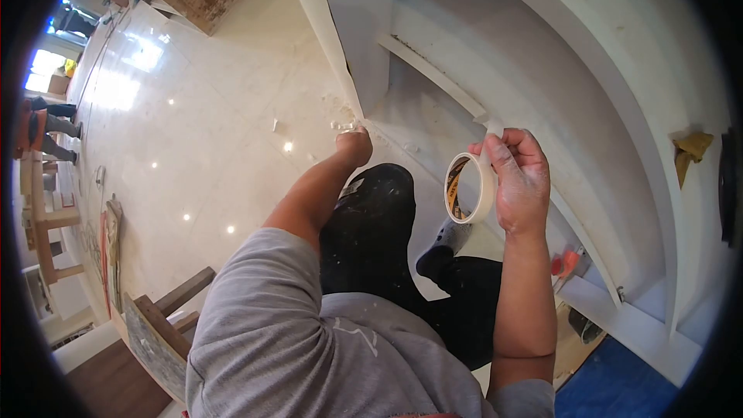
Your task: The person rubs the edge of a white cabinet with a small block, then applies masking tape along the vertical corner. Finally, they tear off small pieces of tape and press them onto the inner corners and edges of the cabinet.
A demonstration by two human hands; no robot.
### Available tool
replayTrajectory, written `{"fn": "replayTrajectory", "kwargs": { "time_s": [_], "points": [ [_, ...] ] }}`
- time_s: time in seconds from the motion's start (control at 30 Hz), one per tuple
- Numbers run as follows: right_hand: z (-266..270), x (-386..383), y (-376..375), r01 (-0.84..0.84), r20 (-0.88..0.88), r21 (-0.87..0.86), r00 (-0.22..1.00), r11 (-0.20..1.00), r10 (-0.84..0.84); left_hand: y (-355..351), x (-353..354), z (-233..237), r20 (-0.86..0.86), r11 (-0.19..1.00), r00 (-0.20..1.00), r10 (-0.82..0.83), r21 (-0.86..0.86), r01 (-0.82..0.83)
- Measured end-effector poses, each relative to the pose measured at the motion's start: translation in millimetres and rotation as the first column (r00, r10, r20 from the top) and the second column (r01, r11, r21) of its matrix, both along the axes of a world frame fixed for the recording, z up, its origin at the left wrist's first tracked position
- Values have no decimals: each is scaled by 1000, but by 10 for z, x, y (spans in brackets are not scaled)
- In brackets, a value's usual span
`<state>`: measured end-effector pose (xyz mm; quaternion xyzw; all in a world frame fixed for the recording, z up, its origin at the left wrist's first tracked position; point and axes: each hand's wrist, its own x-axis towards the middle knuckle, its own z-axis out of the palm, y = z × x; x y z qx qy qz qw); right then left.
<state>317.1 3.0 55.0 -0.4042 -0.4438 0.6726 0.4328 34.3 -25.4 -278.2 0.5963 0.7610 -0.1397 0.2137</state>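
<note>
My right hand (521, 182) holds up a roll of pale masking tape (485, 200), pinched at its top edge between thumb and fingers. The roll's cardboard core shows yellow and black print. A short tape end stands up near my thumb. My left hand (354, 147) is closed, low by the bottom corner of a white upright panel (364, 39). What its fingers grip, if anything, is hidden. Small white scraps (340, 126) and dust lie on the floor around it. Pale dust coats my right hand.
A curved white cabinet frame (635, 101) rises at the right, with a narrow ledge (433, 77) inside. Glossy floor tiles (224, 131) spread to the left. Wooden boards (159, 325) stand at lower left. A person (46, 128) is at far left. A brown rag (690, 153) hangs at right.
</note>
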Motion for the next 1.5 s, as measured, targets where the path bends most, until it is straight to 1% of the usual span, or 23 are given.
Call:
{"fn": "replayTrajectory", "kwargs": {
  "time_s": [0.07,0.1,0.17,0.27,0.3,0.33,0.37,0.47,0.6,0.67,0.7,0.77,0.87,0.97,1.07,1.1,1.17,1.27,1.37,1.4,1.5],
  "points": [
    [23,-30,-20,3,16,-1,1000,1000,-3,-31,-104,70,105,994,989,-100,-33,104],
    [18,-30,-18,3,27,5,1000,1000,-3,-55,-120,104,149,998,988,-51,-20,55],
    [0,-64,-16,6,44,-1,999,1000,-6,-147,-108,375,237,999,971,44,3,-46],
    [-46,-168,4,-12,52,-19,999,1000,13,-456,-158,348,239,973,970,53,207,-104],
    [-75,-203,5,-31,47,-11,998,999,32,-482,-194,348,246,975,961,127,146,-166],
    [-76,-227,24,-50,43,-4,998,999,50,-474,-187,589,249,970,947,200,84,-227],
    [-60,-274,29,-63,48,-5,997,998,63,-478,-200,725,249,958,929,272,21,-287],
    [-51,-411,15,-105,66,-10,992,994,106,-587,-383,636,304,953,904,301,-55,-299],
    [-131,-563,50,-182,97,22,979,983,179,-823,-582,339,351,970,908,228,-5,-242],
    [-196,-632,78,-223,108,48,970,974,217,-867,-669,345,392,974,899,193,35,-224],
    [-244,-681,91,-243,110,64,966,968,236,-893,-713,340,356,961,901,246,31,-275],
    [-287,-769,146,-283,125,87,954,955,271,-905,-679,681,286,925,890,356,24,-378],
    [-310,-867,182,-314,139,78,943,946,302,-942,-701,818,292,873,836,465,4,-487],
    [-316,-949,175,-322,124,43,941,946,315,-1107,-774,563,383,900,828,409,-21,-435],
    [-344,-967,199,-339,126,25,934,940,334,-1236,-802,402,405,958,876,260,6,-287],
    [-349,-975,195,-338,127,18,934,941,333,-1271,-791,364,371,939,874,314,12,-343],
    [-364,-980,191,-336,133,9,934,942,332,-1294,-728,529,302,895,858,416,32,-445],
    [-379,-983,201,-334,150,12,933,943,328,-1289,-728,724,363,775,751,552,108,-622],
    [-387,-949,199,-324,163,33,935,946,314,-1233,-817,782,616,651,502,607,-24,-758],
    [-400,-951,197,-321,158,41,937,946,311,-1215,-824,790,701,570,373,608,-58,-819],
    [-400,-930,193,-310,178,34,937,950,300,-1232,-947,449,864,452,224,450,-4,-892]
  ]
}}
